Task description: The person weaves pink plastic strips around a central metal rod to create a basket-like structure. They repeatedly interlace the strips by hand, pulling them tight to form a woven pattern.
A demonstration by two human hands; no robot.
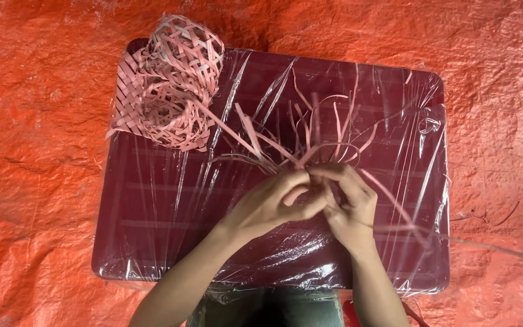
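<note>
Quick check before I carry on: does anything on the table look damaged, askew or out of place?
Nothing looks damaged. The woven pink strip pieces sit piled at the far left corner, overhanging the plastic-wrapped table. Loose pink strips fan out untidily from where the left hand and right hand pinch them, and one trails off the right edge.

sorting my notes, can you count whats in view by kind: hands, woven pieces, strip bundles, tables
hands: 2, the left hand and the right hand
woven pink basket pieces: 1 stack, exact number unclear
bundles of loose pink strips: 1
plastic-wrapped dark red tables: 1
total: 5
</note>
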